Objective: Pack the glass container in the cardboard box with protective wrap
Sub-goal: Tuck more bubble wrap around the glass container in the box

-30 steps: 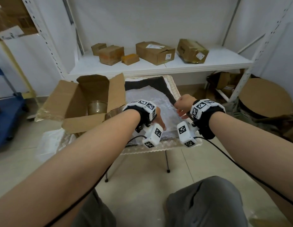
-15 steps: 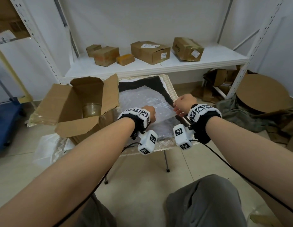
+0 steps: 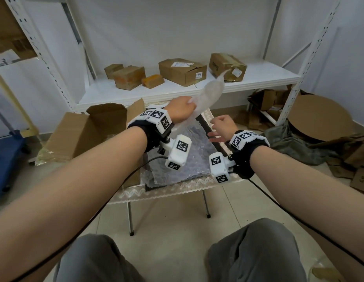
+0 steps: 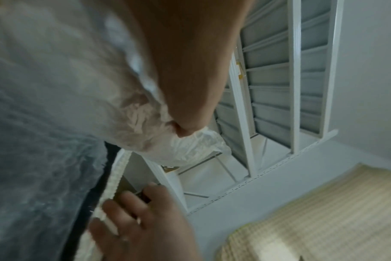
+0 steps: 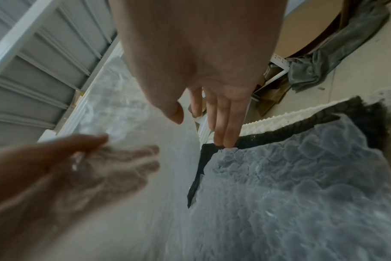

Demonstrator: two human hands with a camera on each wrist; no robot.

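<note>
Risk: bubble wrap (image 3: 205,96) bunched in my clenched left hand (image 3: 180,110) could snag on the cardboard box (image 3: 91,131) flaps at 9 o'clock, right hand (image 3: 222,129) fingers loose, empty; glass container not visible, presumably inside.

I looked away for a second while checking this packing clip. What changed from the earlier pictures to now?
The left hand has lifted a sheet of bubble wrap up off the table, gripping it. The right hand has let go and hangs open over the wrap left on the table. The cardboard box stays open at the left; the parcels on the shelf are unmoved.
</note>
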